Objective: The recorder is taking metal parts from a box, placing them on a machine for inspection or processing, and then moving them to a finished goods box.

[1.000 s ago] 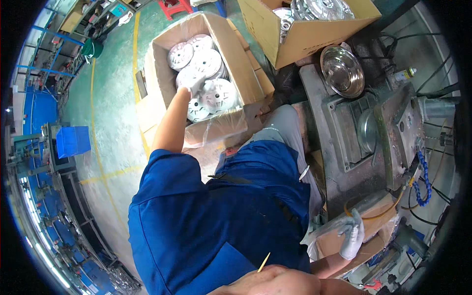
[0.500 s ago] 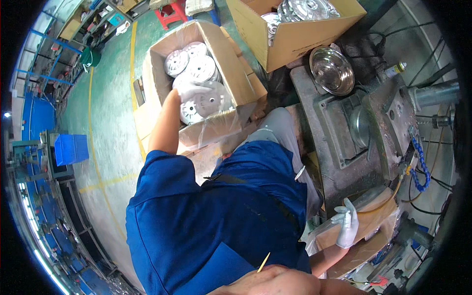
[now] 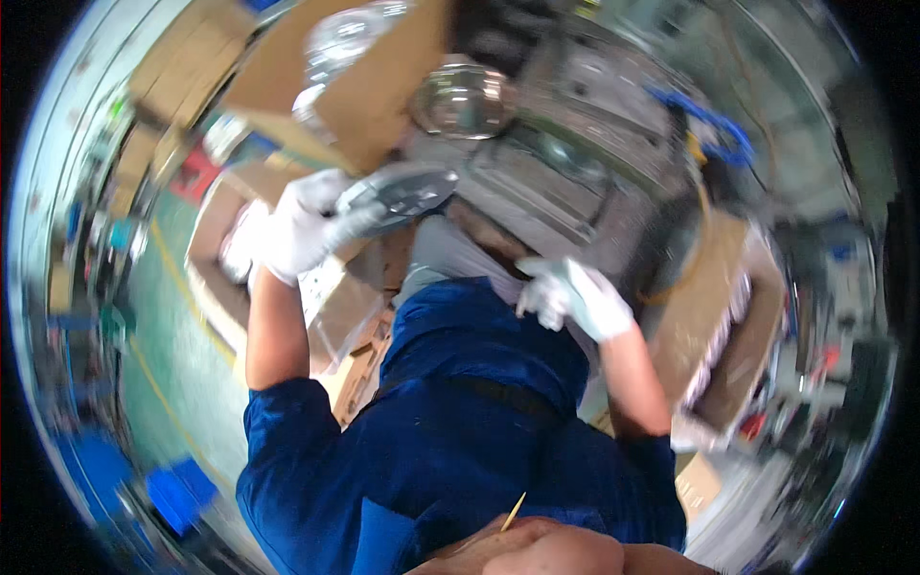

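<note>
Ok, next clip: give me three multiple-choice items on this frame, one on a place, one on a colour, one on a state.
1. Where is the shiny metal bowl?
A. On the grey machine top
B. On the green floor
C. In the right hand

2. What colour are the gloves?
A. Black
B. White
C. Orange

3. What is the left hand doing?
A. Hanging empty
B. Resting on the knee
C. Gripping a round metal disc

Answers: 1 A, it sits on the machine beyond the disc. 2 B, both hands are white-gloved. 3 C, its fingers close on the disc's edge, while the right hand holds nothing.

gloved left hand (image 3: 297,230) grips a round metal disc (image 3: 402,192), blurred; right hand (image 3: 575,297) seemingly empty.
</note>
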Demonstrator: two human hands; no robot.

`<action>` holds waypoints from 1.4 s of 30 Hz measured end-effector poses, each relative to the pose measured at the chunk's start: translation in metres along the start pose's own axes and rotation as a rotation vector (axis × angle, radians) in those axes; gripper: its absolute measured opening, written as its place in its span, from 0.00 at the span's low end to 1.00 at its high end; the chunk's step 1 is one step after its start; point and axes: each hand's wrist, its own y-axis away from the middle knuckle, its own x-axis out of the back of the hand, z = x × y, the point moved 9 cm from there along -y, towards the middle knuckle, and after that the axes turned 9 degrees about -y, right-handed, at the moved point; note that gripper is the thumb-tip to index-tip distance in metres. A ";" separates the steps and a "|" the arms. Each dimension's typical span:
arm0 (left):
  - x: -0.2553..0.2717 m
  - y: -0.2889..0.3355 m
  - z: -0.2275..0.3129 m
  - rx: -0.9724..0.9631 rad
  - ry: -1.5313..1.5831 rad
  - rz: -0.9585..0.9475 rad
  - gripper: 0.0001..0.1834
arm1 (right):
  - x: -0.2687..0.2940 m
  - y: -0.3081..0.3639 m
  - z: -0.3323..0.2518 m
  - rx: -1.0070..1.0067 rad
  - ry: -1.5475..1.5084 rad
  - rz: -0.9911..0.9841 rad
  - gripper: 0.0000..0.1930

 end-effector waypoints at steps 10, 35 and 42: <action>-0.112 -0.021 0.157 -0.715 -0.161 -0.107 0.40 | 0.035 0.025 -0.046 0.471 0.046 0.351 0.16; -0.152 -0.283 0.072 0.126 0.405 -0.030 0.33 | 0.118 0.094 0.048 0.220 0.202 0.649 0.22; -0.166 -0.316 0.064 0.087 0.096 0.013 0.46 | 0.140 0.102 0.065 0.172 0.225 0.730 0.18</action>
